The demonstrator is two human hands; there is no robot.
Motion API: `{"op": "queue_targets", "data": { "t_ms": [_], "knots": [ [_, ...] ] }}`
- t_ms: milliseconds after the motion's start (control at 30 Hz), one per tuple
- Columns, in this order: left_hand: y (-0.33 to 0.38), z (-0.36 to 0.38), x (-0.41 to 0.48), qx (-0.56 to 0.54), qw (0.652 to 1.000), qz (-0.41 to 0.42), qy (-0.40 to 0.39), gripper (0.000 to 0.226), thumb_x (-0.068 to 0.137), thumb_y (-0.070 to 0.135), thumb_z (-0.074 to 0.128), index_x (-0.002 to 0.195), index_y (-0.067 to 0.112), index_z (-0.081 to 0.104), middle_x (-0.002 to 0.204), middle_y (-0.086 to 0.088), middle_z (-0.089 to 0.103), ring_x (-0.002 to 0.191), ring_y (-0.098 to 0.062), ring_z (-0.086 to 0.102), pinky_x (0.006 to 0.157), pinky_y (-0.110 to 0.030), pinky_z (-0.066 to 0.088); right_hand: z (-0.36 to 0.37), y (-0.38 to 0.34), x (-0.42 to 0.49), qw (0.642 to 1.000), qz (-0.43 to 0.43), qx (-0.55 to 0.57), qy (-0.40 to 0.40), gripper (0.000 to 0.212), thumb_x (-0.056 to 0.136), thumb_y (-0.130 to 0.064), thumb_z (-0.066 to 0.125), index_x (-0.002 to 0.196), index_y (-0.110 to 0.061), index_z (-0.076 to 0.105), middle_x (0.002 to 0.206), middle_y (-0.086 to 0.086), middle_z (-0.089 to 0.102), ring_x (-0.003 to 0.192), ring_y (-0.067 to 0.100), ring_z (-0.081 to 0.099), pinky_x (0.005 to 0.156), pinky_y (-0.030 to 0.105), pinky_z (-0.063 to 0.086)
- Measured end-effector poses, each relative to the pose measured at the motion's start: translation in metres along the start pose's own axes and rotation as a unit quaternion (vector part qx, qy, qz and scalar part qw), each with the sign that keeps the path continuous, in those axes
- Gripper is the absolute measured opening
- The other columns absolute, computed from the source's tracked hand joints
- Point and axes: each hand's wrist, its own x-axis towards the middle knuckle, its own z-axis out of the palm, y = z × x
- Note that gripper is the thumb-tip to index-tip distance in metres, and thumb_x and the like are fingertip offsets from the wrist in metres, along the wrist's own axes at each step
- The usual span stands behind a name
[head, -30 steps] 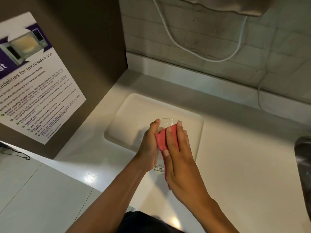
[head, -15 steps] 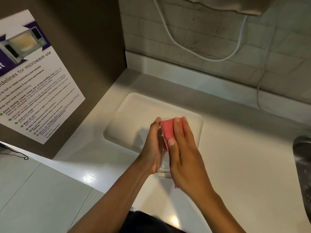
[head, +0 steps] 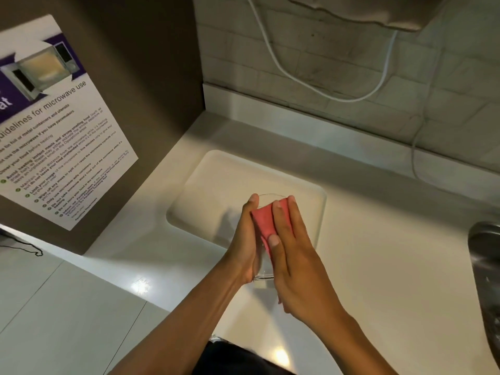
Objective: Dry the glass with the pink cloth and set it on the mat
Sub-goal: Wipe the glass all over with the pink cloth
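drying the glass above the mat

holding the glass (head: 263, 267) upright in our left hand (head: 244, 247), fingers wrapped round its side, we press the pink cloth (head: 266, 221) against it with our right hand (head: 293, 255), fingers flat. the glass sits over the near edge of the mat (head: 216, 185); whether it touches the mat, we cannot tell.

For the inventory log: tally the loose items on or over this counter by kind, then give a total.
Glass: 1, held in the left hand
Pink cloth: 1, pressed to the glass by the right hand
Mat: 1, white, lying on the counter
Total: 3
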Motion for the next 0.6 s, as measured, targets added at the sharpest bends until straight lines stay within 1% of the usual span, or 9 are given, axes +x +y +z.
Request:
{"op": "queue_targets", "data": {
  "t_ms": [67,133,200,267,367,400,467,533,600],
  "knots": [
    [-0.004,0.003,-0.002,0.022,1.0,-0.004,0.012,0.065,0.102,0.065,0.042,0.125,0.014,0.075,0.131,-0.022,0.073,0.128,-0.038,0.067,0.111,-0.05,0.052,-0.003,-0.003,0.012,0.997,0.05,0.053,0.03,0.055,0.104,-0.051,0.02,0.152,-0.052,-0.007,0.164,-0.028,-0.008,0.151,-0.002,0.007,0.113,0.005,0.013],
    [-0.006,0.007,-0.006,0.039,0.999,-0.009,0.016,0.069,0.102,0.066,0.039,0.127,0.011,0.072,0.129,-0.024,0.073,0.124,-0.037,0.069,0.101,-0.046,0.059,-0.009,-0.005,0.026,0.992,0.083,0.076,0.06,0.054,0.104,-0.051,0.019,0.156,-0.047,0.007,0.166,-0.022,0.007,0.151,0.001,0.012,0.109,0.006,0.007],
    [-0.001,0.008,-0.008,0.025,1.0,-0.003,0.017,0.063,0.103,0.065,0.038,0.119,0.017,0.077,0.127,-0.018,0.076,0.122,-0.032,0.071,0.099,-0.043,0.059,-0.01,-0.008,0.027,0.997,0.052,0.043,0.049,0.055,0.103,-0.05,0.019,0.156,-0.046,0.005,0.166,-0.022,0.002,0.149,-0.003,0.007,0.105,0.0,0.004],
    [0.006,0.004,-0.005,-0.004,1.0,0.01,0.021,0.06,0.105,0.061,0.039,0.114,0.02,0.081,0.127,-0.015,0.077,0.124,-0.031,0.07,0.11,-0.047,0.053,-0.005,-0.008,0.015,1.0,0.015,0.018,0.008,0.057,0.103,-0.049,0.02,0.155,-0.046,-0.002,0.164,-0.028,-0.011,0.145,-0.012,-0.002,0.102,-0.006,0.003],
    [0.008,-0.004,-0.002,-0.019,0.999,0.031,0.029,0.068,0.102,0.064,0.043,0.128,0.01,0.073,0.129,-0.021,0.074,0.128,-0.037,0.067,0.116,-0.054,0.047,0.002,-0.003,-0.003,0.999,0.023,0.033,-0.021,0.057,0.104,-0.048,0.021,0.154,-0.048,-0.006,0.163,-0.03,-0.012,0.138,-0.025,-0.005,0.107,-0.004,0.006],
    [0.005,-0.004,-0.003,-0.014,0.999,0.029,0.029,0.074,0.098,0.069,0.046,0.131,0.008,0.071,0.131,-0.024,0.073,0.13,-0.041,0.065,0.116,-0.056,0.046,0.001,-0.003,-0.002,0.998,0.037,0.039,-0.015,0.056,0.104,-0.048,0.021,0.154,-0.047,-0.005,0.164,-0.027,-0.007,0.14,-0.023,-0.003,0.112,0.001,0.009],
    [-0.001,-0.001,-0.006,-0.002,1.0,0.012,0.01,0.089,0.087,0.076,0.051,0.136,0.003,0.065,0.135,-0.029,0.068,0.133,-0.046,0.061,0.116,-0.059,0.045,-0.004,-0.003,0.007,0.996,0.067,0.062,0.01,0.053,0.105,-0.049,0.022,0.154,-0.049,0.001,0.165,-0.023,0.006,0.148,-0.005,0.013,0.117,0.015,0.015],
    [-0.003,0.002,-0.008,0.013,1.0,0.009,0.016,0.09,0.086,0.076,0.051,0.136,0.002,0.064,0.134,-0.029,0.068,0.131,-0.045,0.062,0.114,-0.059,0.047,-0.01,-0.003,0.017,0.994,0.073,0.078,0.034,0.047,0.105,-0.049,0.022,0.148,-0.057,0.006,0.162,-0.026,0.013,0.148,0.001,0.022,0.111,0.009,0.015],
    [0.003,0.002,-0.008,0.004,1.0,0.014,0.024,0.079,0.092,0.071,0.05,0.13,0.005,0.07,0.132,-0.028,0.07,0.128,-0.043,0.065,0.113,-0.055,0.049,-0.011,-0.005,0.016,0.997,0.042,0.053,0.026,0.05,0.105,-0.049,0.022,0.152,-0.054,0.005,0.162,-0.029,0.003,0.145,-0.013,0.009,0.104,-0.003,0.007]
  ]
}}
